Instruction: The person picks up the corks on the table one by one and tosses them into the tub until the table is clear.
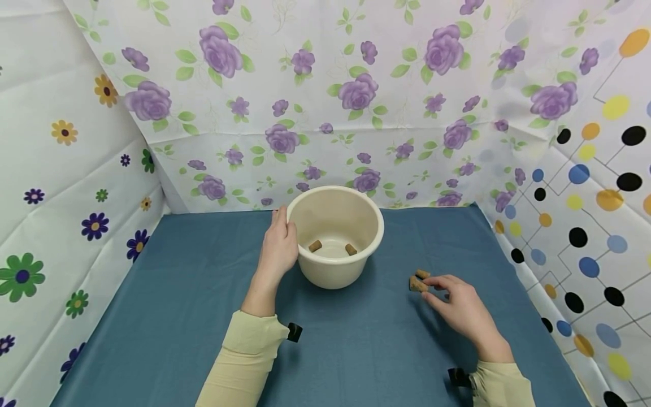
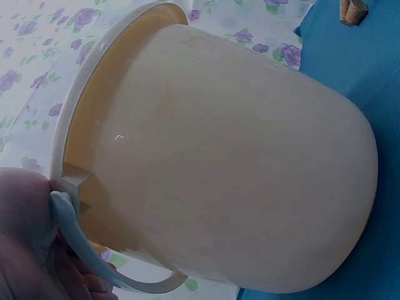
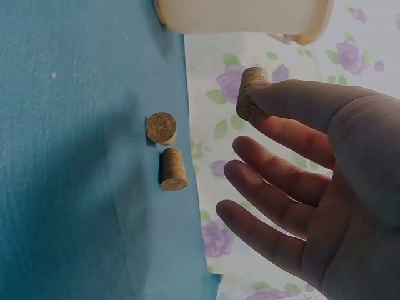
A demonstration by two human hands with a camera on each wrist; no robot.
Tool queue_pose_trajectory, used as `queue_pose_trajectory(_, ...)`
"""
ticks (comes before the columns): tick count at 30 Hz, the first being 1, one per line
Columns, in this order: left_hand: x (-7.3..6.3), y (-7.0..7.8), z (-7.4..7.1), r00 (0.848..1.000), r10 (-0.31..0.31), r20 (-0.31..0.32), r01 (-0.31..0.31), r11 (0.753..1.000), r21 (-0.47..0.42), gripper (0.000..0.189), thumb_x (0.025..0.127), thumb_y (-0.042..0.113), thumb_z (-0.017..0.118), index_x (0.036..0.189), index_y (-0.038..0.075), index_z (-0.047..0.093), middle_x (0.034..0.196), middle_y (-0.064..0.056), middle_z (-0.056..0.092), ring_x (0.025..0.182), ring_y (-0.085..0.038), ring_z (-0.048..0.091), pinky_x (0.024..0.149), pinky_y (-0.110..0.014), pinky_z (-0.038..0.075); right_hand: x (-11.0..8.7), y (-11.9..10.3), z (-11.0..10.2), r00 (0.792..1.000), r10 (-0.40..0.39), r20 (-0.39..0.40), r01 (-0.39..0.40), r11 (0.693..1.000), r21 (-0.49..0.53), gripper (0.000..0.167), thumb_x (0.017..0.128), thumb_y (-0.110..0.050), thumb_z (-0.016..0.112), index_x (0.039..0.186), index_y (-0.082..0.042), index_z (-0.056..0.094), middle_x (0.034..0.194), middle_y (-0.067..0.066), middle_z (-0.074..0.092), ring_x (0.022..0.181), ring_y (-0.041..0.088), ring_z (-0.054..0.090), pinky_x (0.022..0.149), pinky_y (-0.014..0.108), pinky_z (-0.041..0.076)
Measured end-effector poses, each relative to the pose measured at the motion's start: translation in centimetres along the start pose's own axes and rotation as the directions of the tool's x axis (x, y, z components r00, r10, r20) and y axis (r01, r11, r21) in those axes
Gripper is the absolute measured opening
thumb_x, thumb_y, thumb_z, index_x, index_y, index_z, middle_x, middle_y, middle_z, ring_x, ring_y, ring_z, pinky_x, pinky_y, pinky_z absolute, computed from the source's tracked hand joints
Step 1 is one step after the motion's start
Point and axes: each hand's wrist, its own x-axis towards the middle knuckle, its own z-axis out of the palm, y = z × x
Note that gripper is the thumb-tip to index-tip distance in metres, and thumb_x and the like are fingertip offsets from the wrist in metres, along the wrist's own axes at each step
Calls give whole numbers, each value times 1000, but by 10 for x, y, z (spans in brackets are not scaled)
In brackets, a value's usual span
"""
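A cream plastic bucket (image 1: 330, 277) stands upright on the blue cloth. My left hand (image 1: 278, 244) grips its rim on the left side; the left wrist view shows that hand (image 2: 37, 244) beside the bucket's handle (image 2: 81, 244), its fingers partly hidden. Two corks lie inside the bucket, a left cork (image 1: 315, 246) and a right cork (image 1: 351, 249). Between thumb and forefinger my right hand (image 1: 460, 305) pinches another cork (image 3: 252, 95), held above the cloth. Just below it, an upright cork (image 3: 161, 128) and a cork (image 3: 174, 169) rest close together on the cloth.
Blue cloth (image 1: 356, 350) covers the table. Behind it hangs a sheet with purple roses (image 1: 356, 90), a flowered sheet (image 1: 61, 186) borders the left, and a dotted sheet (image 1: 600, 237) the right.
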Motion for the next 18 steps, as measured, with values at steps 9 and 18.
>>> queue_pose_trajectory(9, -1, 1, -1, 1000, 5, 4, -5, 1000, -1, 60, 116, 25, 29, 171, 4, 18, 177, -18, 16, 164, -29, 4, 131, -50, 11, 2, -8, -5, 999, -9, -47, 11, 999, 32, 32, 102, -25, 77, 130, -9, 76, 130, 15, 70, 114, 34, 68, 92, 56, 59)
queue_pose_trajectory(18, 0, 0, -1, 1000, 4, 6, -4, 1000, 9, 60, 116, 25, 29, 171, 4, 18, 177, -17, 16, 165, -29, 5, 131, -51, 12, 4, -14, -7, 997, -27, -77, 32, 998, 58, 30, 103, -25, 76, 129, -11, 76, 129, 13, 70, 114, 33, 68, 92, 57, 59)
